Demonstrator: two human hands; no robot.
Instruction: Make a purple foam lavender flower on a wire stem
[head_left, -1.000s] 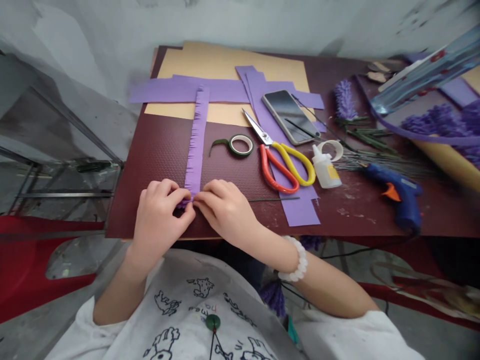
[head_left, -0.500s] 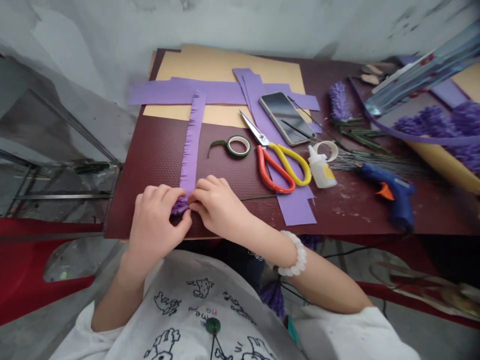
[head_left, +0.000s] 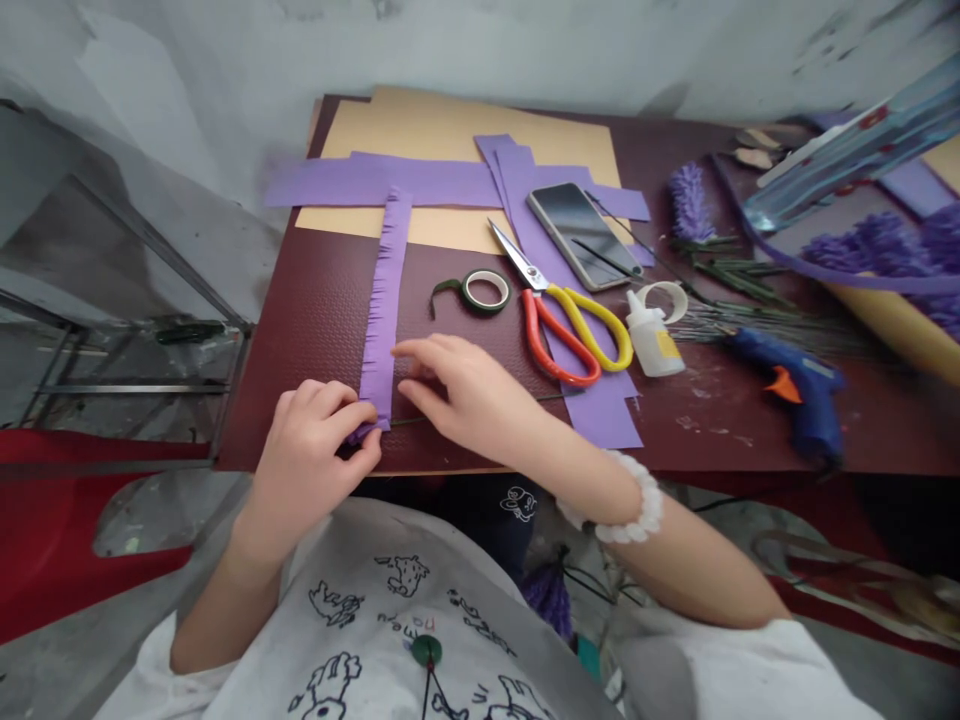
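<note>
A fringed purple paper strip point(head_left: 384, 290) runs up the table from its rolled near end, its cut edge on the left. My left hand point(head_left: 311, 450) pinches that rolled end between thumb and fingers, partly hiding it. A thin dark stem point(head_left: 409, 421) sticks out of the roll to the right and passes under my right wrist. Just right of the strip, my right hand point(head_left: 469, 395) hovers with thumb and index finger apart, holding nothing, its index fingertip at the strip's plain edge.
Beyond my right hand lie green floral tape point(head_left: 486, 292), scissors point(head_left: 561, 318) with red and yellow handles, a phone point(head_left: 581, 235), a small glue bottle point(head_left: 651, 340) and a blue glue gun point(head_left: 787, 385). Purple strips point(head_left: 431, 183) rest on tan sheets point(head_left: 420, 118); a finished purple flower point(head_left: 691, 203) lies farther right.
My right hand has let go of the rolled end and moved up and right, its fingers opening. My left hand keeps its pinch there. The view has shifted slightly.
</note>
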